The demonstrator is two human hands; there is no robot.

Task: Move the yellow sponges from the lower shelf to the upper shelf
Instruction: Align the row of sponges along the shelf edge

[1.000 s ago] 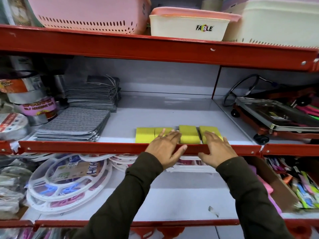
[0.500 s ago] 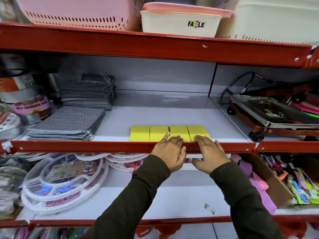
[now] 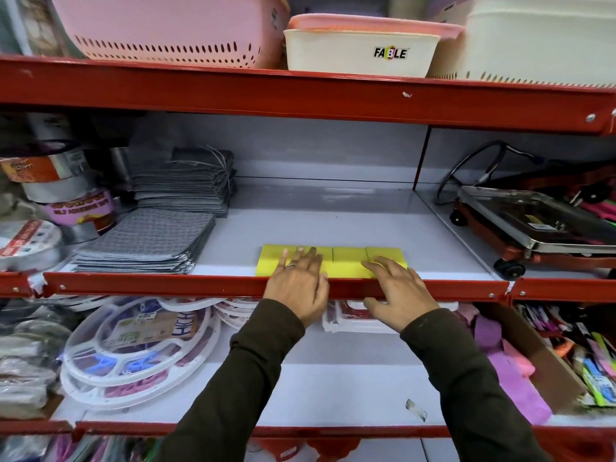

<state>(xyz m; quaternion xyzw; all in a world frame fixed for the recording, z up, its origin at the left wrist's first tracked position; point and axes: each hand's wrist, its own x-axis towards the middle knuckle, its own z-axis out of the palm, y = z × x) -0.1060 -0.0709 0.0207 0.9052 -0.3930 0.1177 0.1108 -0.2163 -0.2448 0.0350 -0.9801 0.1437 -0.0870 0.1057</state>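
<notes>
A row of yellow sponges point(image 3: 348, 266) sits flush at the front lip of the upper shelf point(image 3: 150, 285), straightened since a second ago, when one stuck out. Left hand point(image 3: 299, 288) lies flat on the sponges at 9 o'clock, fingers open; right hand point(image 3: 398, 290) rests spread at 3 o'clock, gripping nothing. Gray cloths point(image 3: 146, 243) lie well left.
</notes>
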